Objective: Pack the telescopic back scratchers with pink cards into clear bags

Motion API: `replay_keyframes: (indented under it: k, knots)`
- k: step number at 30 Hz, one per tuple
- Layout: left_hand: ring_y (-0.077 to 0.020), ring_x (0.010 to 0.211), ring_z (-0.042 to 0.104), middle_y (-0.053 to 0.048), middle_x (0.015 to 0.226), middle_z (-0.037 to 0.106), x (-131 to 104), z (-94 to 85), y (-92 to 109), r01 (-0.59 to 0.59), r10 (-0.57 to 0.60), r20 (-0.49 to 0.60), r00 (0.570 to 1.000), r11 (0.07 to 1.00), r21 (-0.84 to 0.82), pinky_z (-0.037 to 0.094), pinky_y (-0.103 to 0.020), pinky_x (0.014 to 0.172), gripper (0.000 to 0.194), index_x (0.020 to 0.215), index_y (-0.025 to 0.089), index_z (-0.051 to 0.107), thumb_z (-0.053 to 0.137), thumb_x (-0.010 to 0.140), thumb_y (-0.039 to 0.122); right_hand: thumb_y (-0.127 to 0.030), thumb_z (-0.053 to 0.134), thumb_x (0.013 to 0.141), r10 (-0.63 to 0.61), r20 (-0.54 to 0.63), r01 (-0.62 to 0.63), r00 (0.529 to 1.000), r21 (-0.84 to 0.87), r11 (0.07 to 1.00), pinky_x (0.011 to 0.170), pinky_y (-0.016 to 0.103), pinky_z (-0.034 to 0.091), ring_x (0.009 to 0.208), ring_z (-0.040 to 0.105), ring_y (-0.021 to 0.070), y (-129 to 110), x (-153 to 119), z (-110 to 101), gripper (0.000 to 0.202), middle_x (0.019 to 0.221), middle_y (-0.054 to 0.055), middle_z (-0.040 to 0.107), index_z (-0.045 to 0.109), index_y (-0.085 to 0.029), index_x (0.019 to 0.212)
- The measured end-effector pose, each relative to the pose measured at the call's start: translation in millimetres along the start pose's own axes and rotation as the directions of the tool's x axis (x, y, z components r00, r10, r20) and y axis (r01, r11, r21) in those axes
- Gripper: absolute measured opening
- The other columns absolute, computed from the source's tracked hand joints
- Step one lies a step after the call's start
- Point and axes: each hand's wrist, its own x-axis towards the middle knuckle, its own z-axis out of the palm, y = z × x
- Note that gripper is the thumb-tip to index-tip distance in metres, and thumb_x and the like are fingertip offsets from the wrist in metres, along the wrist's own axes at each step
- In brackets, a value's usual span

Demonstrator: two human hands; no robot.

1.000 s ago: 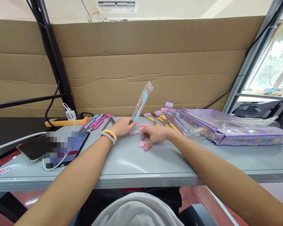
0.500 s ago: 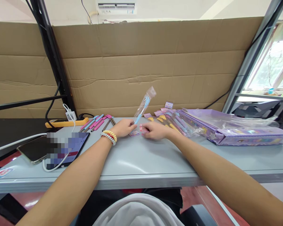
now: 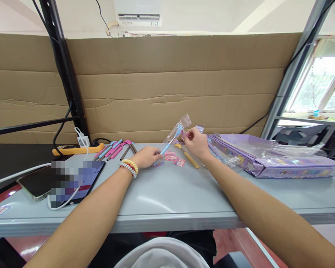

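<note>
Three flat pink cards (image 3: pixel 179 162), one raised blue pen (image 3: pixel 165 149), one purple box (image 3: pixel 293 168), one tablet (image 3: pixel 92 178) and one phone (image 3: pixel 37 183) can be counted.

Pale blue wrapped pen (image 3: pixel 165 148)

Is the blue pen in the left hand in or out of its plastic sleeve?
In: clear plastic surrounds the blue pen and extends past its top.
</note>
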Motion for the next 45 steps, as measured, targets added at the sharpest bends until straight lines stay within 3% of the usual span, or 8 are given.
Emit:
replay_keyframes:
  k: [7,15,22,28,32,36,45]
  knots:
    - [-0.0110,0.050,0.040,0.002,0.053,0.050,-0.4,-0.5,1.8,-0.063,0.062,0.027,0.998,0.998,0.016,0.028,-0.024,0.050,0.034,0.064,0.017,0.057,0.040,0.081,0.040,-0.027,0.049,0.075,-0.040,-0.164,0.016,0.986,-0.146,0.989,0.066,0.030,0.037,0.073,0.050,0.0187,9.9,7.5,-3.4,0.014,0.077,0.006,0.053,0.040,-0.021,0.066]
    - [-0.0110,0.051,0.035,0.002,0.052,0.046,-1.3,-2.3,2.9,-0.092,0.089,0.041,0.995,0.993,0.078,0.026,-0.024,0.051,0.032,0.065,0.018,0.059,0.039,0.081,0.038,-0.022,0.049,0.072,0.006,-0.315,-0.051,0.949,-0.137,0.989,0.075,0.034,0.038,0.087,0.051,0.0222,17.9,14.7,-11.4,0.012,0.090,0.010,0.054,0.038,-0.022,0.067]
    - [-0.0108,0.049,0.033,0.003,0.049,0.042,-1.5,-3.7,1.3,-0.093,0.090,0.043,0.995,0.992,0.084,0.025,-0.024,0.051,0.031,0.060,0.018,0.054,0.039,0.081,0.036,-0.030,0.049,0.077,0.185,-0.345,-0.215,0.920,-0.051,0.975,0.060,0.029,0.036,0.060,0.049,0.0168,16.5,19.1,-23.8,0.018,0.065,0.002,0.053,0.035,-0.023,0.068]
    - [-0.0111,0.051,0.035,0.002,0.051,0.045,-2.8,-10.5,-3.5,-0.073,0.073,0.007,0.997,0.994,0.085,0.026,-0.024,0.052,0.031,0.060,0.018,0.056,0.041,0.079,0.038,-0.026,0.059,0.067,0.319,-0.372,-0.297,0.872,0.117,0.948,0.060,0.029,0.039,0.060,0.054,0.0174,23.1,27.0,-31.8,0.018,0.064,0.001,0.055,0.042,-0.021,0.071]
    - [-0.0109,0.050,0.035,0.002,0.052,0.046,-4.3,-14.1,-3.5,-0.042,0.041,0.023,0.999,0.998,0.047,0.026,-0.024,0.050,0.029,0.063,0.018,0.059,0.043,0.077,0.038,-0.027,0.061,0.065,0.258,-0.368,-0.216,0.893,0.152,0.964,0.063,0.030,0.041,0.064,0.056,0.0183,24.6,27.3,-31.3,0.022,0.068,0.002,0.058,0.046,-0.020,0.079]
    - [-0.0105,0.049,0.034,0.003,0.051,0.045,-4.6,-15.5,-4.1,-0.038,0.037,0.036,0.999,0.999,0.035,0.026,-0.024,0.049,0.028,0.061,0.018,0.058,0.044,0.076,0.037,-0.028,0.056,0.069,0.129,-0.320,-0.110,0.939,0.079,0.991,0.065,0.030,0.040,0.063,0.054,0.0176,21.1,24.1,-30.0,0.027,0.068,0.001,0.058,0.052,-0.018,0.093]
    - [-0.0101,0.050,0.033,0.003,0.051,0.044,-6.2,-19.7,-3.4,-0.015,0.015,0.052,0.999,1.000,0.016,0.026,-0.024,0.049,0.029,0.062,0.018,0.058,0.044,0.077,0.038,-0.027,0.048,0.075,0.123,-0.302,-0.163,0.945,-0.111,0.980,0.064,0.030,0.037,0.065,0.052,0.0195,19.6,23.1,-35.4,0.010,0.070,0.006,0.060,0.053,-0.018,0.075]
